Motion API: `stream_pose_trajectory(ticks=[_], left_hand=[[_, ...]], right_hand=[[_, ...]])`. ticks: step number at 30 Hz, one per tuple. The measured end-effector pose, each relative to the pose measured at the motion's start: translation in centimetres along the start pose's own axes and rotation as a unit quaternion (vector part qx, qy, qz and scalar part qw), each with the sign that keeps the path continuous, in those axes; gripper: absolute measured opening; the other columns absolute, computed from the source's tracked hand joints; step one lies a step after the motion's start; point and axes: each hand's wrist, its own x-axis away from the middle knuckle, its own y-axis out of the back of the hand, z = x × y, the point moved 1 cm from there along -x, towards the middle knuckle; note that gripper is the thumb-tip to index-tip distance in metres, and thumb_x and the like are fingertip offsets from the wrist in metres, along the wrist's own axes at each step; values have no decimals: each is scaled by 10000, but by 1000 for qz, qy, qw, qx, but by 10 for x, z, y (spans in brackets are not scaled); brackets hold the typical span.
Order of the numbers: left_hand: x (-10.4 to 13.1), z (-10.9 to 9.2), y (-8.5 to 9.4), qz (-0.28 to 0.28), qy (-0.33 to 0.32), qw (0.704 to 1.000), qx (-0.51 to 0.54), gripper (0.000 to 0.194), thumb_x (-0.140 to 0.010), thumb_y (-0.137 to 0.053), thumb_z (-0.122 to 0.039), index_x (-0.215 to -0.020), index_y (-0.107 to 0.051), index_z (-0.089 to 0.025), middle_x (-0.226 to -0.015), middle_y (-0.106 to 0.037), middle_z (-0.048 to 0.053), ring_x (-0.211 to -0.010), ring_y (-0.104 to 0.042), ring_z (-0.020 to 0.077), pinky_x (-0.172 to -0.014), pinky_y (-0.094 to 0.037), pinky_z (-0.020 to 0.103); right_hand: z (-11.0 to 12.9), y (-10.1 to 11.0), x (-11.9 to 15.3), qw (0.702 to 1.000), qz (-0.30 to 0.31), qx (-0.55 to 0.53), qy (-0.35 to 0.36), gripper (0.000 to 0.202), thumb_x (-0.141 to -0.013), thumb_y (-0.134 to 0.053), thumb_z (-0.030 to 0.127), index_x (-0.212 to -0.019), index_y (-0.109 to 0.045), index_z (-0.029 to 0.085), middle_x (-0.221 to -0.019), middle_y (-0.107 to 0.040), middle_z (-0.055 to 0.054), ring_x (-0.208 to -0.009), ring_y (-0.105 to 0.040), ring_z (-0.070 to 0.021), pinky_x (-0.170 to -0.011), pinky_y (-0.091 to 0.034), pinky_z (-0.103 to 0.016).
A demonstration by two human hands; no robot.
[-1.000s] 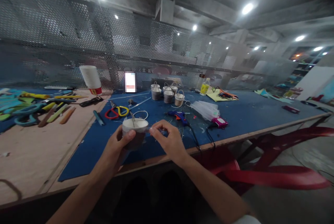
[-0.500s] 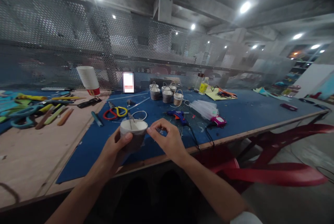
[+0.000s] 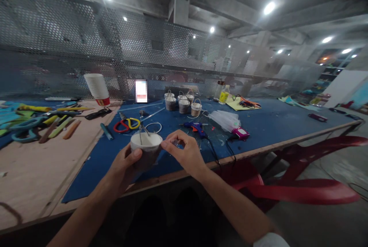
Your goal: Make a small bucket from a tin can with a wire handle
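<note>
My left hand is wrapped round a cup with a white inside and a greyish outer wrap, held above the table's front edge. A thin wire-like handle rises from the cup's left side. On the cup's right, my right hand pinches at the rim with thumb and forefinger; what lies between the fingertips is too small to make out. Beyond the hands stand several small wrapped cups with loop handles. A blue glue gun lies behind my right hand.
Red-and-yellow-handled scissors and a white wire ring lie behind the cup. Stacked paper cups and tools are at left. A pink glue gun, glue sticks and a red chair are at right.
The held cup has shifted slightly left and tilted a little, and its handle leans differently. My right hand stays at the rim with its fingers still pinched.
</note>
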Motion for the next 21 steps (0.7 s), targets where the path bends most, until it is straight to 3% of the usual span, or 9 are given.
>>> stream_pose_trajectory(ticks=[7,11,18,21], left_hand=[[0,0,0,45,17,999,19,457,-760,-789,-471,-1098,-758,-165,-1044,-790,149,-1128,-678,403,-919,-553,457],[-4,5,-1,46,23,999,18,453,-763,-780,-498,-1083,-756,-179,-1066,-788,139,-1170,-655,421,-940,-541,470],[-5,2,-3,-36,-25,999,-27,442,-752,-823,-394,-1142,-694,-232,-1105,-772,88,-1016,-721,299,-793,-584,349],[-2,0,-5,-47,-42,997,-42,402,-761,-799,-422,-1094,-715,-211,-1114,-765,92,-1019,-706,298,-795,-576,336]], right_hand=[[-10,-3,-4,998,5,-59,-14,267,-825,-768,418,-746,-627,205,-1115,-682,-50,-1014,-652,-185,-909,-510,-336],[-12,-6,-5,993,13,-99,-59,300,-830,-746,438,-731,-589,203,-1192,-695,-56,-945,-670,-174,-856,-536,-329],[-13,-8,-6,997,-32,-58,-48,301,-835,-742,421,-708,-580,202,-1111,-668,-48,-940,-648,-174,-818,-538,-316],[-16,-10,-3,998,-45,-32,-28,295,-850,-733,434,-724,-590,209,-1112,-656,-50,-978,-641,-182,-847,-537,-326]])
